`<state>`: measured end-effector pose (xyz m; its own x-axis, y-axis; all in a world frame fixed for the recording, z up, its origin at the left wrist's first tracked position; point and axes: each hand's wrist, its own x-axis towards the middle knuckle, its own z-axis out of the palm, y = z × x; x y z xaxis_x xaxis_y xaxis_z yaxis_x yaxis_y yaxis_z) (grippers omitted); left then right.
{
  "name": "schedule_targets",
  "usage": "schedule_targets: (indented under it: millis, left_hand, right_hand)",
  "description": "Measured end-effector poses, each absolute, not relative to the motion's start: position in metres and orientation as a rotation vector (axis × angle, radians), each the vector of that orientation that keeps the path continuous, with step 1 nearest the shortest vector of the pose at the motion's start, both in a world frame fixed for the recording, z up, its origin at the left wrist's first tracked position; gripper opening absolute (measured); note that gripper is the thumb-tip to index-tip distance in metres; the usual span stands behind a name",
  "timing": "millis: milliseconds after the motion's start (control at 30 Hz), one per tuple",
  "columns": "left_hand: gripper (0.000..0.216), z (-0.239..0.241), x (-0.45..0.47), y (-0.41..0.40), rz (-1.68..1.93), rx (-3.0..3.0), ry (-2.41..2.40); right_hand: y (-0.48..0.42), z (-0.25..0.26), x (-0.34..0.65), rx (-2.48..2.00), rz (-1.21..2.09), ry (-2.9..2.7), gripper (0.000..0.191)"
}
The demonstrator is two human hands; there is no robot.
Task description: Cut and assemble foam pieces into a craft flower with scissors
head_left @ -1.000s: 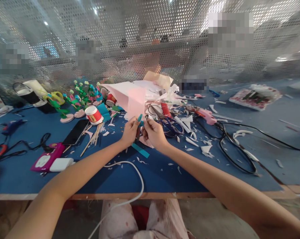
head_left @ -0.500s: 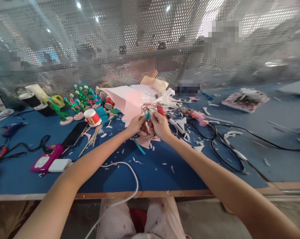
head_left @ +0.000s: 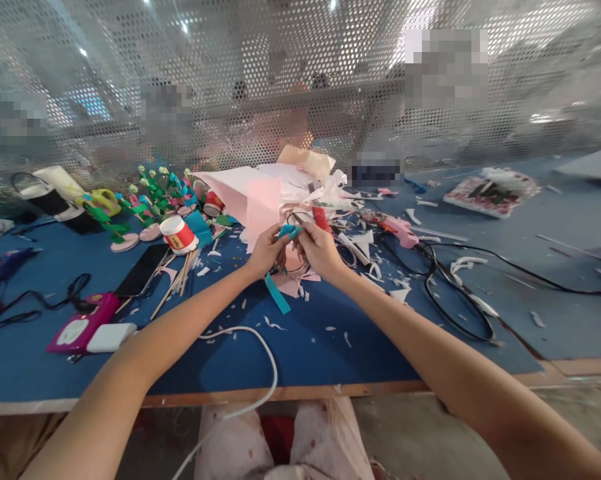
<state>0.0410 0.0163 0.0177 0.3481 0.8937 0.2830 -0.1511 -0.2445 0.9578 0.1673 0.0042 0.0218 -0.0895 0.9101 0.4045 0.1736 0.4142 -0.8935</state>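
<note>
Both my hands meet over the middle of the blue table (head_left: 305, 347). My left hand (head_left: 265, 250) and my right hand (head_left: 320, 250) pinch a small teal foam piece (head_left: 288, 231) between their fingertips, fingers closed on it. A teal strip (head_left: 277, 293) lies on the table just below my left hand. Pink foam scraps (head_left: 288, 285) lie under the hands. A pink sheet (head_left: 253, 197) stands just behind them, beside a red glue tube (head_left: 321, 218).
Left of the hands are a red-and-white paper cup (head_left: 178, 234), wooden sticks (head_left: 173, 285), a black phone (head_left: 141, 269), a magenta device (head_left: 78, 325) and foam flowers (head_left: 145, 200). A pink glue gun (head_left: 398, 230) and black cables (head_left: 455, 300) lie to the right. A perforated metal screen (head_left: 300, 80) stands behind.
My hands moved a little away from me toward the pink sheet and rose slightly. The teal piece now lies sideways between both fingertips. The view shifted a bit.
</note>
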Motion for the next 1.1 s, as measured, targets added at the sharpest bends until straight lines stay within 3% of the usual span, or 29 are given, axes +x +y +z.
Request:
schedule_targets:
  millis: [300, 533, 700, 1100]
  left_hand:
    - [0.036, 0.022, 0.037, 0.015, 1.088, 1.549, 0.723]
    - [0.05, 0.023, 0.039, 0.016, 1.108, 1.562, 0.73]
    - [0.045, 0.022, 0.039, 0.015, 1.097, 1.572, 0.707]
    - [0.038, 0.019, 0.041, 0.007, 1.322, 1.441, 0.782]
  right_hand:
    - [0.002, 0.022, 0.166, -0.965, 0.839, -1.537, 0.021]
    - [0.001, 0.022, 0.168, -1.04, 0.55, -1.697, 0.026]
    - [-0.001, 0.022, 0.168, -1.025, 0.416, -1.811, 0.029]
    - [-0.011, 0.018, 0.155, -1.0, 0.716, -1.546, 0.035]
